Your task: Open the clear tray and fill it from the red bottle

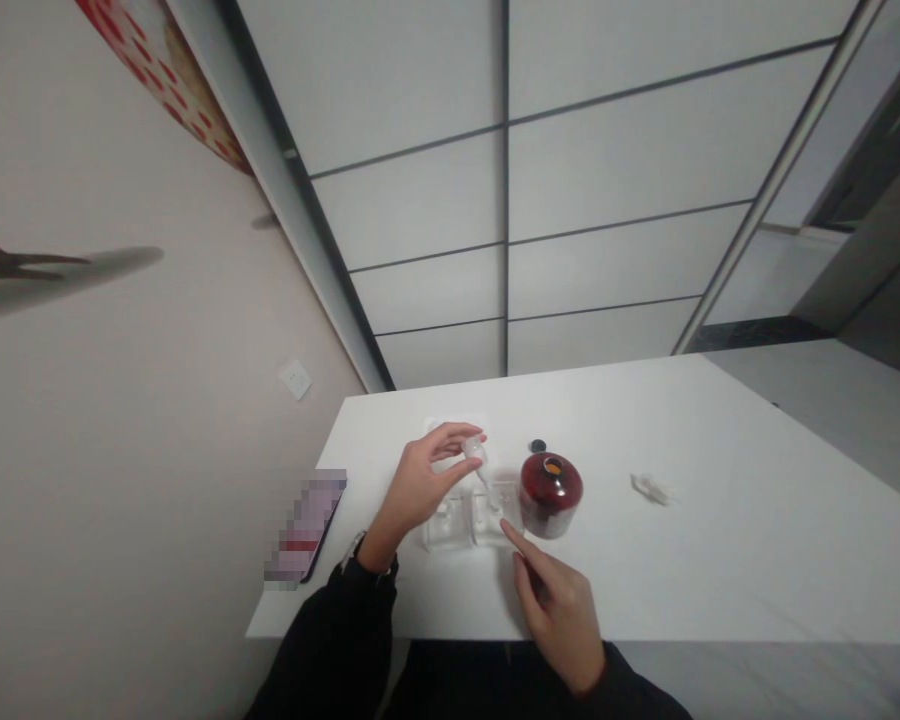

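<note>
Two hands hover close together just left of a squat, dark-red glass bottle [551,497], whose open mouth shows an orange rim. My left hand [418,490] is pinching a small clear plastic dropper [475,455] between thumb and fingertips, its thin tip slanting down toward a clear moulded plastic tray [450,527]. That tray sits directly left of the bottle, on or beside a pale paper sheet [450,430]. My right hand [559,620], on my side of the bottle, holds nothing. Its index finger is stretched out, and that fingertip [504,524] reaches the tray's right edge, though the glare and blur leave me unsure whether it actually touches. A small black cap [538,445] lies just behind the bottle, apart from it. A high, light pinch with my wrist lifted off the surface keeps the dropper's tip steady, and my pointing finger stays clear of that tip rather than crowding it. Well to the right of the bottle lies a crumpled white scrap [649,488], while well to its left a phone [305,530] with a blurred screen rests at the edge of the white tabletop [720,570].
</note>
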Tool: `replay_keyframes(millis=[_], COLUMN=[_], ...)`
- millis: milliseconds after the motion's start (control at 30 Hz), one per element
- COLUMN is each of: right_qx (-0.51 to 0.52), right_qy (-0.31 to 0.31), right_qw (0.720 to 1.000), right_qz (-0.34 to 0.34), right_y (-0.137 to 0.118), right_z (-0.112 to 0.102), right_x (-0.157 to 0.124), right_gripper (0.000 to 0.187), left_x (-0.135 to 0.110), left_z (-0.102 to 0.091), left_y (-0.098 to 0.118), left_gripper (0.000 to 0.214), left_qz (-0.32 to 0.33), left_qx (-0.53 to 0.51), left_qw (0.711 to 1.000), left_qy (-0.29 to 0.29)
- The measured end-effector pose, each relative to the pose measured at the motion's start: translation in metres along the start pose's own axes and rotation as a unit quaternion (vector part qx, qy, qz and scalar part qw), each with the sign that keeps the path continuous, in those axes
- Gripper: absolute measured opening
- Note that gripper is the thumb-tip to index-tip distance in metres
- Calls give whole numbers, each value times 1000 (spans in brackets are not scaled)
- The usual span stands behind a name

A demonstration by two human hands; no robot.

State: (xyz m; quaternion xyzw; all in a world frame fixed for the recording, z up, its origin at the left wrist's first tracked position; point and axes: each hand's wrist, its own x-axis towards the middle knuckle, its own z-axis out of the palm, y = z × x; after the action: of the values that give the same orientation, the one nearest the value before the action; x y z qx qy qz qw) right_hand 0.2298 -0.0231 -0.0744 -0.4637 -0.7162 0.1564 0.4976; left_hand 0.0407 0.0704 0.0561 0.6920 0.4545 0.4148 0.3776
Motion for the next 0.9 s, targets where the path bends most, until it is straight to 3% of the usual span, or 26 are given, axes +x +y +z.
replay_keyframes(millis=[167, 333, 633, 900], right_qx=[4, 11, -3, 1], right_qy=[10, 18, 13, 10], right_qw=[1000, 1000, 1000, 1000], right_qz=[-12, -24, -26, -22], right_y=[0, 1, 1, -1], right_z=[1, 3, 2, 0], right_x=[0, -1, 0, 1], right_gripper=[39, 38, 38, 38], left_x=[22, 54, 83, 90], left_z=[-26, -42, -20, -18], left_y=[-10, -39, -106, -132], left_gripper=[35, 37, 29, 30], left_qz=[16, 7, 8, 36], left_qx=[-2, 22, 121, 256], left_qw=[1000, 1000, 990, 963], left_qy=[18, 9, -68, -75])
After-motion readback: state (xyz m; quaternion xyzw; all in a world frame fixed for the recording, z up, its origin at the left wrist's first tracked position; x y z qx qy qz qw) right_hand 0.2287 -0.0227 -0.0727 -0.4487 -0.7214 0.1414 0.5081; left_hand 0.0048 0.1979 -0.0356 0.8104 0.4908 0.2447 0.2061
